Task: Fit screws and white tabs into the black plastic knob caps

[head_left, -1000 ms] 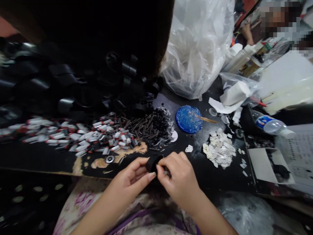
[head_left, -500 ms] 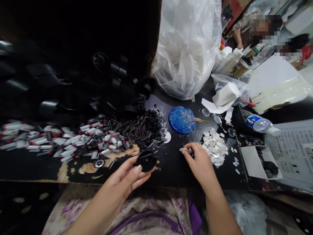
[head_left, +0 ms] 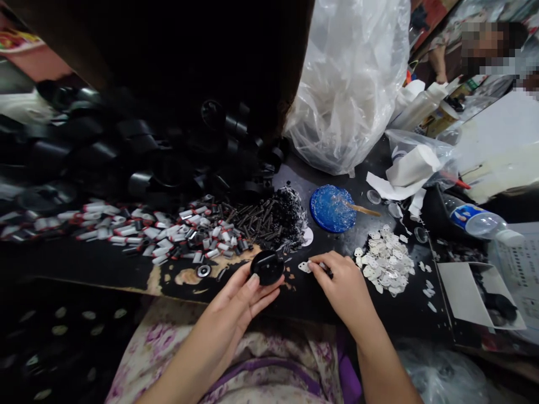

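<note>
My left hand point(head_left: 248, 294) grips a round black plastic part point(head_left: 268, 268), its hollow side tilted up, above the table's front edge. Just right of it, my right hand point(head_left: 341, 280) pinches a small flat white plate with holes point(head_left: 304, 267) between thumb and fingertips. A heap of similar white plates point(head_left: 385, 261) lies right beside my right hand. Beyond both hands sits a blue lid-like dish point(head_left: 324, 209) smeared with a clear gel, a wooden stick point(head_left: 362, 210) resting in it.
White-and-black cylinders point(head_left: 168, 235), springs point(head_left: 256, 221) and small black pieces point(head_left: 290, 213) are piled on the left, with black plastic parts point(head_left: 138, 140) behind. A clear plastic bag point(head_left: 345, 90) stands at the back. On the right are a bottle point(head_left: 480, 220) and a white box point(head_left: 465, 294). Another person sits far right.
The view has swung left, so the table appears shifted right. My right hand has brought the white plate nearer the black part, and the plate now shows flat and whole.
</note>
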The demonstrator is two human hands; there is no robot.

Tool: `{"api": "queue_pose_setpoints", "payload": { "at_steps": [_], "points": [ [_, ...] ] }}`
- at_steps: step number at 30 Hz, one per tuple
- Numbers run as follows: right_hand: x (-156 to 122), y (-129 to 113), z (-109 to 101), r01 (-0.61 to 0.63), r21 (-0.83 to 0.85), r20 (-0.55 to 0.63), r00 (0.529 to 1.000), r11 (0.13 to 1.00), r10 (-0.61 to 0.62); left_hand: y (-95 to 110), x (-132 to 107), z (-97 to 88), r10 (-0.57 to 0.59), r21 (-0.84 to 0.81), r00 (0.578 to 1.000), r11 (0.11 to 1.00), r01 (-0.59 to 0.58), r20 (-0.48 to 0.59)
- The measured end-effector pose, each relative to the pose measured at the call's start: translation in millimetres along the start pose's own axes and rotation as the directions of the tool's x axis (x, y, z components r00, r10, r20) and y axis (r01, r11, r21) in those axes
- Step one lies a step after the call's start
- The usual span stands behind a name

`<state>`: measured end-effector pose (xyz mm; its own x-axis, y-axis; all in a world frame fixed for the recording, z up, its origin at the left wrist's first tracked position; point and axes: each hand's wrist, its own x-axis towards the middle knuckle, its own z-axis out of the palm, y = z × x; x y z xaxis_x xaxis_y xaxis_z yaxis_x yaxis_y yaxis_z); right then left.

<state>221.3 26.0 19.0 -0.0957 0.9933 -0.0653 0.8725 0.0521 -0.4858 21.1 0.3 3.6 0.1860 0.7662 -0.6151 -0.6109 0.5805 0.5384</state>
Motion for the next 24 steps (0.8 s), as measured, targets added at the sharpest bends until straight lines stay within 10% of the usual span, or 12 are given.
{"api": "queue_pose_setpoints", "payload": {
  "at_steps": [16, 24],
  "points": [
    [-9, -43, 17, 0.169, 0.379, -0.021, 0.985, 0.91, -0.174, 3, -2, -3.9, -0.019, -0.22, 0.999, 0.975, 0.029, 0.048],
    [-13, -47, 16, 0.413, 0.231, -0.125, 0.911, 0.881, -0.394, 6, 0, -6.7, 0.078, -0.014, 0.997, 0.997, -0.078, -0.022]
  ]
}}
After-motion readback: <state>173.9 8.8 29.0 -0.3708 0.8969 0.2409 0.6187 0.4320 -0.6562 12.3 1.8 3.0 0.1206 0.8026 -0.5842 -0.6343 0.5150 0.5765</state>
